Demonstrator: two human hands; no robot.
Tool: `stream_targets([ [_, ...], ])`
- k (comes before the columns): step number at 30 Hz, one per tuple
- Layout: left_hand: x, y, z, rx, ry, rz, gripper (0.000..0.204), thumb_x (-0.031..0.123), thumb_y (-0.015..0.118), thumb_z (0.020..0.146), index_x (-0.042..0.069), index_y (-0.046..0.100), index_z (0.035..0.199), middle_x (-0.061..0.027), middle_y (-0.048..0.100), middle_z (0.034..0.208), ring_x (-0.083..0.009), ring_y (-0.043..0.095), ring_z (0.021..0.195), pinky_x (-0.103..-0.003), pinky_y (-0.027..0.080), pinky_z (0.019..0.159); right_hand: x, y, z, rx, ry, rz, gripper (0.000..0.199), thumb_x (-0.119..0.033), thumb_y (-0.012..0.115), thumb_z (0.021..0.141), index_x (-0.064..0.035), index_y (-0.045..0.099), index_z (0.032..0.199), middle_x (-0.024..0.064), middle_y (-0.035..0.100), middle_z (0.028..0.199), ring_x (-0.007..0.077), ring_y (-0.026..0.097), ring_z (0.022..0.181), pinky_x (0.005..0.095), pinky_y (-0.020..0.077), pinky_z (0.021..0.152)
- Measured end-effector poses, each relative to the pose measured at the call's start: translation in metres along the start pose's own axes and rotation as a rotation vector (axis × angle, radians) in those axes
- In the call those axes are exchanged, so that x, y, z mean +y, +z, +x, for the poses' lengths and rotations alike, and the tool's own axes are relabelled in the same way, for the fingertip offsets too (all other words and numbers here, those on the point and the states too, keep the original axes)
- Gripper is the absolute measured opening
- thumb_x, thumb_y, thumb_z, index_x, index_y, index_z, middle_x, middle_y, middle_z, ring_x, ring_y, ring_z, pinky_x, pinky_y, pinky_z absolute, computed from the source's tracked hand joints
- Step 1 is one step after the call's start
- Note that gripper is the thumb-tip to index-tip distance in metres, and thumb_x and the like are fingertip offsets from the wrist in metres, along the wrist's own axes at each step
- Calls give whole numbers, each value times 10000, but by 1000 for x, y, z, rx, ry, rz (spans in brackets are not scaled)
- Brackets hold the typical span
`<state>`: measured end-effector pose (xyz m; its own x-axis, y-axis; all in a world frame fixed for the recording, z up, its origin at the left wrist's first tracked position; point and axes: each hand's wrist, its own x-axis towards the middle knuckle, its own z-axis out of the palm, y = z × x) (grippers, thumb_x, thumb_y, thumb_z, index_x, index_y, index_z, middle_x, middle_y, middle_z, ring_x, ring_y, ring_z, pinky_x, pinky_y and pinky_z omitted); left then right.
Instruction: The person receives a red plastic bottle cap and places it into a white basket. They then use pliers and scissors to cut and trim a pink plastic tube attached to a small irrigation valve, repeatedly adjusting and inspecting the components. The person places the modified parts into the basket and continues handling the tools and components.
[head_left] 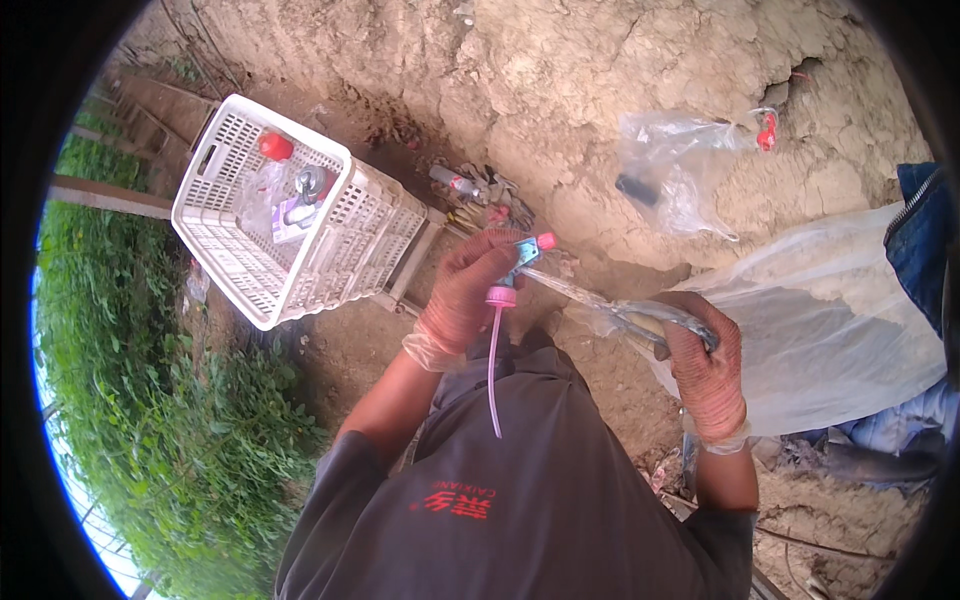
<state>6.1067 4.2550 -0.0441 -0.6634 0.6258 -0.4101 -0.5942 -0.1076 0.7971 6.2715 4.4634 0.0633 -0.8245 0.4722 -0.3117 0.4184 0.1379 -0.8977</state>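
My left hand, in a thin see-through glove, is closed around a spray trigger head. Its body is blue, its nozzle and collar are pink, and a thin pinkish dip tube hangs from the collar, curving down in front of my dark shirt. No bottle is attached to it. My right hand, gloved too, grips the rear of a long silvery tool that resembles pliers or scissors; its exact kind is unclear. The tool's narrow tip reaches the spray head, close to my left fingers.
A white plastic crate at the left holds a red-capped item and other small things. Behind my left hand lies a bottle among litter. A clear bag and plastic sheeting cover earth at the right. Green plants grow at the left.
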Motion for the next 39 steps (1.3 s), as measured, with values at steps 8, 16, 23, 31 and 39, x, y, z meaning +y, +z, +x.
stream_targets([
  [8,33,-9,12,-30,-5,227,428,359,628,992,-15,713,1182,-49,676,1003,-125,622,833,-265,497,714,12,-5,-1,-564,-54,252,528,-214,709,926,4,586,1391,102,676,1237,150,658,957,279,533,754],
  [16,22,-19,19,-120,-80,310,408,348,664,979,-6,737,1169,-46,708,1022,-121,641,841,-255,521,732,22,5,11,-697,515,408,658,-359,729,929,31,540,1424,128,689,1106,160,665,895,281,537,723],
  [23,9,-9,19,-176,-115,401,303,256,648,1015,18,740,1179,-29,705,1021,-104,643,847,-254,530,735,57,4,16,-721,429,100,395,-332,698,966,26,704,1130,80,706,872,159,679,742,298,530,656],
  [31,-1,-7,28,-164,-94,295,294,248,644,1020,13,730,1176,-14,684,974,-84,620,819,-241,510,683,64,18,13,-873,400,226,429,-416,684,1004,-4,734,1109,69,732,834,168,711,721,300,535,593],
  [39,11,-6,44,-72,2,429,261,212,668,1017,6,752,1155,-16,710,969,-76,604,890,-238,503,788,33,4,69,-749,200,-700,460,-446,735,924,2,706,1026,173,710,795,300,720,762,387,576,730],
])
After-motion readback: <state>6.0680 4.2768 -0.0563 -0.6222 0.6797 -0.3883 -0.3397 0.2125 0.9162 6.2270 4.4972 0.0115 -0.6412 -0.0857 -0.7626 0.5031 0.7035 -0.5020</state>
